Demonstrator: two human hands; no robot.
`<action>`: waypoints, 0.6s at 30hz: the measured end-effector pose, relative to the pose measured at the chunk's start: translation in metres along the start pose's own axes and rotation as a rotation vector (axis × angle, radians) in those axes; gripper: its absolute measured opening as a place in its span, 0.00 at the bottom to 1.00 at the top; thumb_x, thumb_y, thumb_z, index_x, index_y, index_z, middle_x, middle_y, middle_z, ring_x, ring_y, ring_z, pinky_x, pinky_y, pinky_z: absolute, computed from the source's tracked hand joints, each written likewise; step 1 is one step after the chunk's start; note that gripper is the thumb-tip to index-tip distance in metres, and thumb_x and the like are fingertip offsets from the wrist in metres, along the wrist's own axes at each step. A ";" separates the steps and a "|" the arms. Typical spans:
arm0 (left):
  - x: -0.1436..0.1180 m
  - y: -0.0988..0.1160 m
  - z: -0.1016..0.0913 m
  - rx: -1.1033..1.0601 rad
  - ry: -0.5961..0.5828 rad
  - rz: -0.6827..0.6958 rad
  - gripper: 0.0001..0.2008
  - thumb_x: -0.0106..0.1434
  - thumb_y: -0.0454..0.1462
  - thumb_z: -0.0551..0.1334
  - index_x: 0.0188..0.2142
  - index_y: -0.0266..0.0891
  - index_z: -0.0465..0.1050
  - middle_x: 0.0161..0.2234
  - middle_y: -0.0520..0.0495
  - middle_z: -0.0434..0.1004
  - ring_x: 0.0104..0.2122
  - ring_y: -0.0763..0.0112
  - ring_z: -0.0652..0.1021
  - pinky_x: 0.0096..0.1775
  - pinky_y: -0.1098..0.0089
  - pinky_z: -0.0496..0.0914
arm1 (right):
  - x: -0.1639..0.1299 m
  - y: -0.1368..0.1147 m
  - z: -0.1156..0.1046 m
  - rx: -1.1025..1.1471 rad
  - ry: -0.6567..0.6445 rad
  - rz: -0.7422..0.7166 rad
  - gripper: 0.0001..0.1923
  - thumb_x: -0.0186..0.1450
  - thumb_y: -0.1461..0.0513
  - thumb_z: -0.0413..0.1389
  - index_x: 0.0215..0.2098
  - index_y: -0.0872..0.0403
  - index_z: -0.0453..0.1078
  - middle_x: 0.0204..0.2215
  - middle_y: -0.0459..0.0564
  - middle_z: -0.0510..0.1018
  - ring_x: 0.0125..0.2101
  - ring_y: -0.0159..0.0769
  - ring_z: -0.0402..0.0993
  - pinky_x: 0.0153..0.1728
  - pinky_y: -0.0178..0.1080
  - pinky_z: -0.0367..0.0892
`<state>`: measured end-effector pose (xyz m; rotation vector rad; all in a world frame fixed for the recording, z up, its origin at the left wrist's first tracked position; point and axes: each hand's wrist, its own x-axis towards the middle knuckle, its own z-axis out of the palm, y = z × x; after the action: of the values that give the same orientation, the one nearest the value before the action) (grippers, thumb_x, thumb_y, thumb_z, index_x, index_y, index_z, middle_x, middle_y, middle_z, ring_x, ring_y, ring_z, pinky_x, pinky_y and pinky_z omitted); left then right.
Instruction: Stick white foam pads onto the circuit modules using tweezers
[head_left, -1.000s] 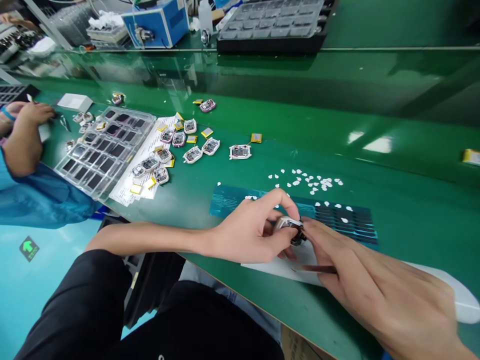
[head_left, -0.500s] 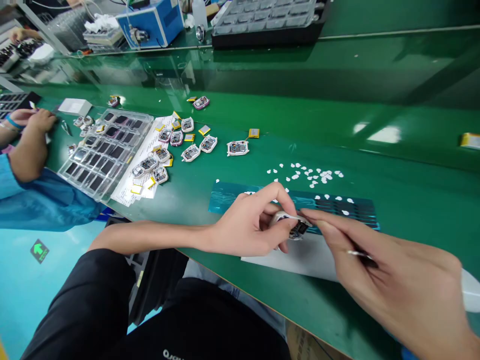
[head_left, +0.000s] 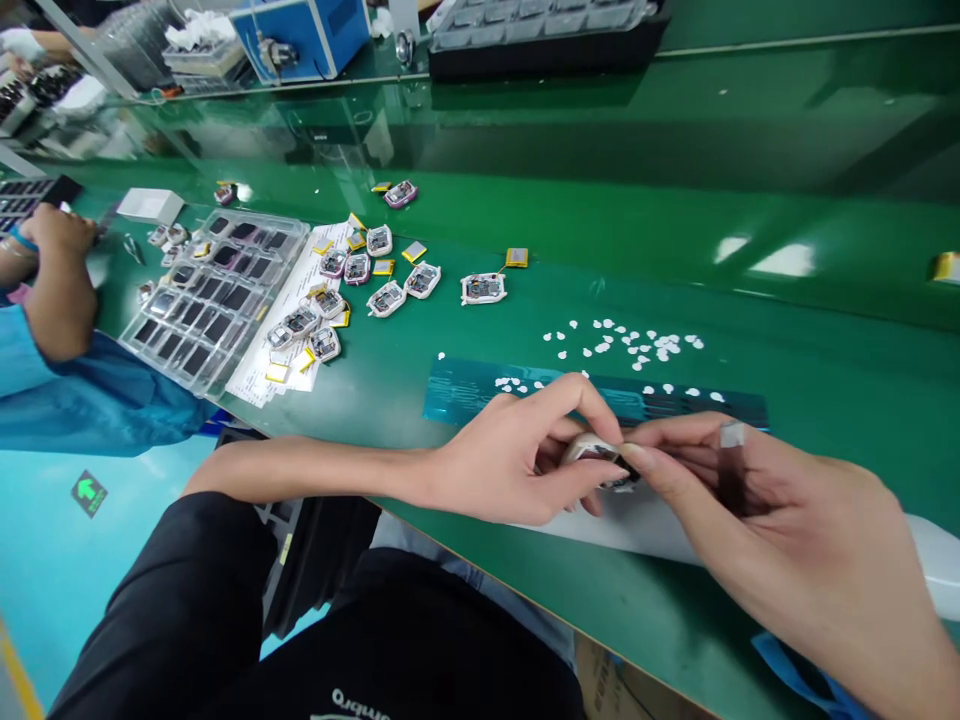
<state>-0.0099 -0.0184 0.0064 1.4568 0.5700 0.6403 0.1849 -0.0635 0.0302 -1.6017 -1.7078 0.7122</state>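
Observation:
My left hand [head_left: 536,455] is closed round a small white-rimmed watch case [head_left: 592,448] with dark electronics inside, tilted between thumb and fingers. At the case's right edge, the thumb and forefinger of my right hand [head_left: 780,500] are pinched together; whether something tiny lies between them is hidden. A dark strip with a silvery end [head_left: 732,436] lies across my right fingers, its kind unclear. Under and behind my hands is a blue-green translucent sheet [head_left: 457,390] bearing several white round stickers. More white stickers [head_left: 664,345] are scattered beyond it.
Several open watch cases [head_left: 484,289] with yellow-edged batteries [head_left: 517,258] lie to the left. Beside them are printed papers [head_left: 289,310] and a clear compartment tray [head_left: 214,300] of dark screens. A co-worker's arm [head_left: 64,300] is at far left. A blue box [head_left: 300,40] stands behind.
My right fingers have shifted against the case edge, and the strip across them now shows more upright. The view has moved slightly; the case stays in my left hand.

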 end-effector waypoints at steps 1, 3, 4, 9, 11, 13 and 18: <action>0.002 0.002 -0.002 -0.009 -0.011 0.000 0.11 0.69 0.37 0.64 0.44 0.41 0.62 0.25 0.57 0.75 0.25 0.74 0.82 0.26 0.77 0.73 | -0.001 0.000 0.000 -0.015 0.029 -0.011 0.19 0.66 0.42 0.60 0.29 0.46 0.78 0.24 0.43 0.82 0.17 0.32 0.72 0.17 0.35 0.64; 0.005 0.009 -0.007 0.003 -0.038 0.000 0.11 0.69 0.38 0.66 0.46 0.40 0.66 0.26 0.56 0.77 0.24 0.75 0.81 0.24 0.77 0.71 | -0.002 -0.001 -0.001 -0.040 0.083 -0.018 0.19 0.67 0.42 0.59 0.28 0.45 0.77 0.21 0.43 0.79 0.15 0.31 0.67 0.15 0.35 0.60; 0.006 0.016 -0.010 0.025 -0.048 0.008 0.10 0.69 0.38 0.66 0.47 0.39 0.69 0.26 0.55 0.78 0.24 0.75 0.81 0.24 0.77 0.70 | -0.002 -0.001 -0.003 -0.031 0.102 -0.014 0.21 0.67 0.41 0.58 0.27 0.45 0.77 0.19 0.43 0.78 0.15 0.30 0.66 0.15 0.35 0.60; -0.017 0.049 -0.025 0.397 -0.022 0.282 0.06 0.73 0.37 0.64 0.43 0.36 0.78 0.35 0.48 0.86 0.29 0.75 0.84 0.29 0.76 0.75 | 0.004 -0.005 -0.008 0.284 0.044 -0.023 0.34 0.70 0.35 0.50 0.20 0.46 0.76 0.18 0.48 0.77 0.18 0.37 0.72 0.18 0.40 0.67; -0.038 0.050 -0.028 0.606 0.055 0.444 0.06 0.74 0.35 0.62 0.46 0.36 0.77 0.37 0.46 0.87 0.33 0.73 0.86 0.35 0.75 0.77 | 0.006 -0.006 -0.007 0.309 0.068 -0.040 0.37 0.69 0.32 0.49 0.16 0.45 0.74 0.19 0.50 0.78 0.21 0.39 0.76 0.19 0.41 0.69; -0.060 0.041 -0.028 0.755 0.124 0.498 0.07 0.75 0.35 0.59 0.47 0.36 0.75 0.39 0.43 0.87 0.38 0.68 0.87 0.39 0.70 0.79 | 0.005 -0.006 -0.004 0.273 0.076 -0.033 0.37 0.69 0.33 0.49 0.15 0.45 0.74 0.17 0.49 0.77 0.19 0.37 0.74 0.18 0.39 0.68; -0.101 0.005 -0.015 0.976 0.135 0.474 0.07 0.76 0.36 0.58 0.46 0.35 0.74 0.48 0.39 0.87 0.50 0.62 0.86 0.48 0.64 0.80 | -0.002 -0.002 0.009 0.175 -0.194 -0.107 0.30 0.75 0.42 0.48 0.25 0.42 0.82 0.25 0.44 0.84 0.23 0.36 0.81 0.24 0.35 0.78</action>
<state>-0.0925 -0.0783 0.0081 2.5249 0.6876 0.8894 0.1767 -0.0653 0.0254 -1.3476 -1.7986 0.9610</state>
